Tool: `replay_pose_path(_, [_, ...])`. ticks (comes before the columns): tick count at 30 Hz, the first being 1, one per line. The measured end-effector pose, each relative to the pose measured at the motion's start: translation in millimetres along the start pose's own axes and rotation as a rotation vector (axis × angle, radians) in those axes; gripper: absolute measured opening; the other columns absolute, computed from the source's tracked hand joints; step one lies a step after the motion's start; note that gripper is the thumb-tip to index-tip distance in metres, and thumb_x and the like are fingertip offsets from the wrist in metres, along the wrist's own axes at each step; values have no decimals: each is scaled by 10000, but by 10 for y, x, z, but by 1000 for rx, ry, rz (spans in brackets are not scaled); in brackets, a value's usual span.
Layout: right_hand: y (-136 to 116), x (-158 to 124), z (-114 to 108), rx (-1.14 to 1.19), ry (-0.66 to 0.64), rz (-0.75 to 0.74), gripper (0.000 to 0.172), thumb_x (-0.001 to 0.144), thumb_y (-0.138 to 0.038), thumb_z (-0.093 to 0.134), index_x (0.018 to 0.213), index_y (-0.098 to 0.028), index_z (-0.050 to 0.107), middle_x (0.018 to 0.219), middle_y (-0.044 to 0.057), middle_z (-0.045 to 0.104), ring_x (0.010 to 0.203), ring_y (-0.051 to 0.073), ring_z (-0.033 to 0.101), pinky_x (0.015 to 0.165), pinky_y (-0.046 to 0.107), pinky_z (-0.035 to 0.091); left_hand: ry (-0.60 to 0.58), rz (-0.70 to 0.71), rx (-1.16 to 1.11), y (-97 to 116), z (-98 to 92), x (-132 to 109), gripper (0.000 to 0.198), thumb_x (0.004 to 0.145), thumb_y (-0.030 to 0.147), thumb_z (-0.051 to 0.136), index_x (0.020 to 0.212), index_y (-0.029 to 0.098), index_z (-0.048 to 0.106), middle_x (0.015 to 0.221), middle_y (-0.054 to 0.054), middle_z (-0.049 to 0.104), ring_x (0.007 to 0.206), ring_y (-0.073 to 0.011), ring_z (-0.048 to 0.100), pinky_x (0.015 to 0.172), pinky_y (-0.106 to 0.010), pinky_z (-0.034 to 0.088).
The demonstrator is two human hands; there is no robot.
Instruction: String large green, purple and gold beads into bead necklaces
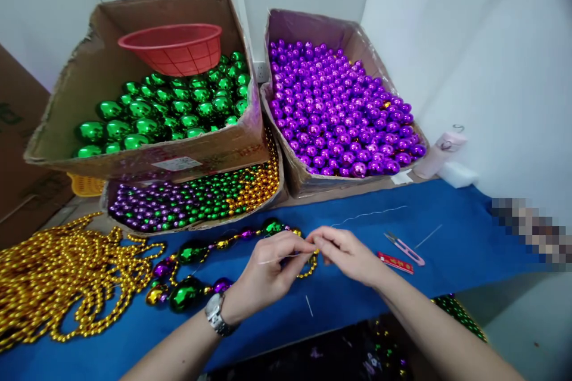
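Observation:
My left hand point(268, 268), with a silver watch on its wrist, and my right hand point(346, 253) meet over the blue cloth point(447, 244), fingers pinched together. Between them runs a thin white thread point(277, 260) and the end of a small gold bead strand point(310, 268). That strand belongs to a necklace of big green, purple and gold balls point(190, 274) lying to the left of my hands. A loose length of white thread point(370, 214) trails away to the right behind my right hand.
A box of green balls point(147, 110) with a red basket point(174, 47) stands back left, a box of purple balls point(339, 113) back right, a tray of mixed beads point(192, 202) in front. Gold strands point(53, 280) pile at left. Snips point(404, 247) and a red packet point(395, 262) lie right.

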State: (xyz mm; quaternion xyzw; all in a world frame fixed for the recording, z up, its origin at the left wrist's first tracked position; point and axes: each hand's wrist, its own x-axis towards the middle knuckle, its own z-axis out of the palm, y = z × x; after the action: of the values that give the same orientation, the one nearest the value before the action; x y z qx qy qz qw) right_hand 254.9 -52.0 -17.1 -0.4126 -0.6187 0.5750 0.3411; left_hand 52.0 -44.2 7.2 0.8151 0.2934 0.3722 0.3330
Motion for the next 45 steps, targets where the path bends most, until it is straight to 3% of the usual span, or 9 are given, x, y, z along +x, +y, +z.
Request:
replay_pose_path(3, [205,82,79,150,-213,75,363,920,-479,474,1002,-148,599,589,-1,595,501,109,534,480,202,383,-5,171,82,-29,-18,11,198,845,82,545,990,154,660,800,-75,672,740,-159,607,690,-282,480])
replay_pose_path(6, [330,81,160,270,-299,97,411,905,-509,485,1042,-135,585,560,-14,572,468,93,511,456,188,371,-8,227,120,-60,-29,0,221,838,67,543,1011,149,654,810,-87,674,746,-167,606,682,-289,484])
replay_pose_path(11, [342,87,145,338,-255,40,337,838,-469,633,925,-143,626,697,-26,515,568,65,459,531,194,378,-13,221,109,-31,-49,-9,229,862,84,514,1018,179,653,833,-77,687,748,-160,621,671,-278,492])
replay_pose_path(16, [312,111,139,379,-265,35,353,799,-471,680,917,-153,581,655,-39,520,545,76,481,515,202,390,-7,248,104,-12,-51,-1,238,859,72,518,1025,177,653,832,-79,698,743,-161,620,682,-290,495])
replay_pose_path(25, [237,55,123,425,-107,18,272,883,-432,598,859,-174,517,703,-16,582,533,67,503,515,193,390,66,141,139,-131,-61,-89,237,835,55,578,1029,170,652,864,-57,685,771,-134,632,704,-243,500])
replay_pose_path(29, [277,111,163,414,-54,14,245,909,-427,566,938,-185,539,688,-34,543,568,73,498,534,192,381,85,113,106,-117,-52,-86,239,838,48,569,1020,174,657,867,-56,689,786,-136,640,717,-246,509])
replay_pose_path(32, [329,163,206,389,-95,17,287,924,-450,530,976,-170,565,639,-33,532,569,81,497,527,192,373,80,106,79,-102,-48,-69,243,840,49,565,1023,176,661,870,-62,689,801,-143,640,732,-260,515])
replay_pose_path(37, [364,193,246,394,-222,15,345,860,-483,610,872,-140,580,593,-40,503,512,67,459,490,183,353,81,131,47,-78,-63,-48,219,836,47,571,994,168,663,850,-61,683,779,-141,635,699,-258,513])
replay_pose_path(45, [227,141,258,366,-135,-31,287,933,-454,506,876,-172,519,696,-27,531,539,65,482,520,184,365,102,118,67,-115,-66,-64,218,828,43,590,992,171,653,824,-41,680,752,-122,631,693,-230,502])
